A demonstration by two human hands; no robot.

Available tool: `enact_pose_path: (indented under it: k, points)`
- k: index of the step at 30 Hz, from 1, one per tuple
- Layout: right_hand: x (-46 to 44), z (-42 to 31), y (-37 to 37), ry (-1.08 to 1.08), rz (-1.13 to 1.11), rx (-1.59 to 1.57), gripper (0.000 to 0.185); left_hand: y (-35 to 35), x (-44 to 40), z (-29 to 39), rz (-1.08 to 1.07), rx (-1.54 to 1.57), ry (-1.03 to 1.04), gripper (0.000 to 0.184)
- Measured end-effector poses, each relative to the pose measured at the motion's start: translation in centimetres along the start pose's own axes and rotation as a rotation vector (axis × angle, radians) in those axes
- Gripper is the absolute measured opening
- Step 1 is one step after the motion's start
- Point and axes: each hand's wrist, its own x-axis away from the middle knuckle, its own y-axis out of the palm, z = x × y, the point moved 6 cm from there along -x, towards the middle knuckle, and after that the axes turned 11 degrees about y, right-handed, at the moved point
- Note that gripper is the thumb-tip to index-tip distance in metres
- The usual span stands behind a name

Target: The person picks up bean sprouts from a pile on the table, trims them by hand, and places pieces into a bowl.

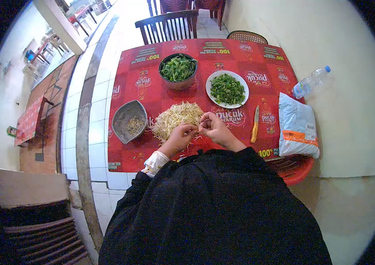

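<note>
A loose heap of pale bean sprouts (pixel 175 115) lies on the red printed tablecloth. At its near right edge my left hand (pixel 181 136) and my right hand (pixel 214 129) come close together, fingertips pinched. Whatever is between the fingers is too small to make out. Left of the heap stands a grey pointed bowl (pixel 121 115) with a few sprout bits (pixel 135 126) inside. Behind the heap are a dark round bowl (pixel 178 84) full of green leaves (pixel 178 68) and a white plate (pixel 246 98) of chopped greens (pixel 227 89).
A knife (pixel 255 125) with a yellow handle lies right of my right hand. Along the table's right side are a pale plastic parcel (pixel 297 119) and a clear bottle (pixel 312 82) on its side. A wooden chair (pixel 168 25) stands behind the table; a wall borders the right.
</note>
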Motion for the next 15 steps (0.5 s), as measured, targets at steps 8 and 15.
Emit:
enact_pose_path:
  k: [8, 15]
  points:
    - [-1.2, 3.2, -6.9, 0.083, 0.481, 0.658, 0.017, -3.4, 2.2, -2.0, 0.195, 0.213, -0.359, 0.022]
    - [0.3, 2.4, -3.5, -0.246, 0.416, 1.398, 0.016, -13.2, 8.5, -7.8, 0.694, 0.319, -0.496, 0.023]
